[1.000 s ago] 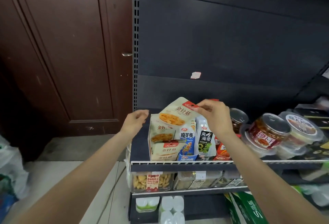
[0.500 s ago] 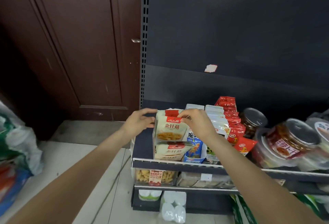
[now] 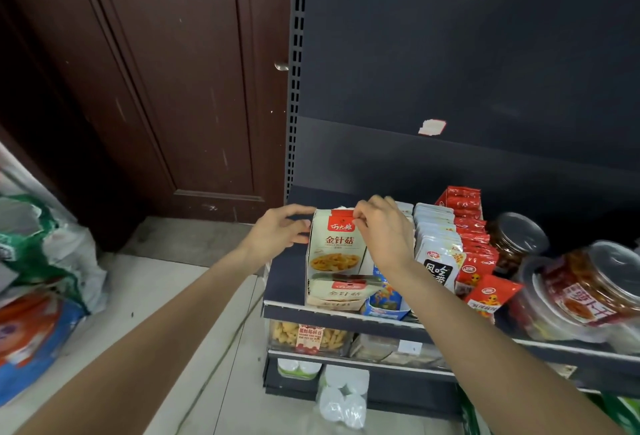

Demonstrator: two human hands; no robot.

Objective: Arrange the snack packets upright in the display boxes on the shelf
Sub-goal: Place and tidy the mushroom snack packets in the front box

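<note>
— What are your hands doing?
— My right hand (image 3: pixel 382 232) pinches the top edge of the cream packet (image 3: pixel 337 244), upright at the front of its display box (image 3: pixel 332 298); my left hand (image 3: pixel 280 234) cups its side.
— The risk?
— I'd guess it flops forward over the low box front when released.
— Around you?
— Dark metal shelf (image 3: pixel 332 318), brown door (image 3: pixel 156 88) left, tiled floor.

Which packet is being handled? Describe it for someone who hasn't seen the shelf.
Find the dark metal shelf beside the brown wooden door. At its left end stands a cream cardboard display box. The target is the cream mushroom snack packet with a red label, upright at the box's front, the only packet both hands touch.
</note>
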